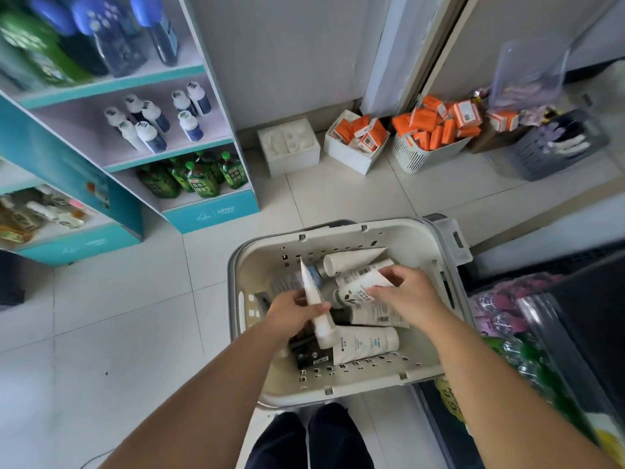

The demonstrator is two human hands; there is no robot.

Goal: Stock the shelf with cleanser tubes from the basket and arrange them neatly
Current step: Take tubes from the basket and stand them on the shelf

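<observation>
Nearest the camera, both forearms reach down into a pale basket [341, 389] that sits just in front of the person's legs. The left hand [294, 309] is closed around a white tube [313, 296], thumb across its body, with the crimped end pointing up and the cap end low. The right hand [404, 292] pinches a second tube [360, 286] by its flat end; that one is tilted and appears to rest partly on the pile. Beneath them lie more tubes — one with a printed label [367, 343] along the near wall, another [351, 260] by the far wall — plus a dark box [311, 355] at the near left corner.

By my reading the task is early: the basket holds a good handful, and no matching tubes can be made out on any shelf in view. Two are in hand, and the rest must be carried over and lined up.

The basket's rim stands above the pile, so tubes must lift clear of it. To the left the tiled floor [118, 316] is open — room to swing toward the teal shelf unit [209, 214], whose levels already carry bottles and green pouches. To the right a dark bin [575, 333] crowds close. Further off, boxes of orange packets [365, 133] line the wall.
</observation>
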